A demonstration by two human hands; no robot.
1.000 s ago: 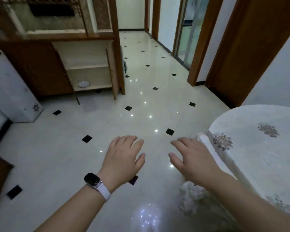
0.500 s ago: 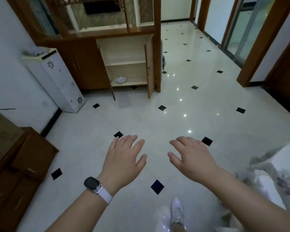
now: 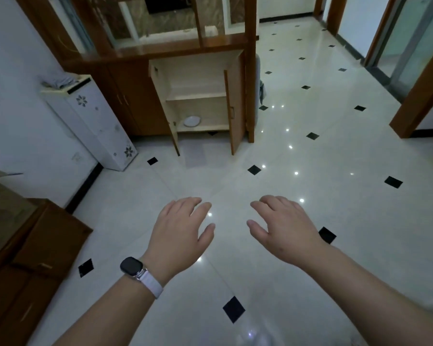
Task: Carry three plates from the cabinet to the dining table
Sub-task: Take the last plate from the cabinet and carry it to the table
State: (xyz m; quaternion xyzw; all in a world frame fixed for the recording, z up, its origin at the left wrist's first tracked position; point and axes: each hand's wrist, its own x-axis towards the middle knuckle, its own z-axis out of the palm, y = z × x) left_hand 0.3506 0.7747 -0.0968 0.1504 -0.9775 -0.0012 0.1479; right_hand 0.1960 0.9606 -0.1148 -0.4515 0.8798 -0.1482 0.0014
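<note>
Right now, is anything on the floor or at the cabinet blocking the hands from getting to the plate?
Nothing visible does. Both doors of the cabinet stand open, the plate lies exposed on the bottom shelf, and the tiled floor between it and the empty left hand and right hand is bare.

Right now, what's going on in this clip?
A person is facing an open cabinet across a tiled floor, both hands out in front and empty. The left hand, with a watch on its wrist, and the right hand are spread open, holding nothing. One white plate sits on the cabinet's bottom shelf; the shelf above looks bare. The dining table isn't in view, so how many plates have been delivered can't be told.
</note>
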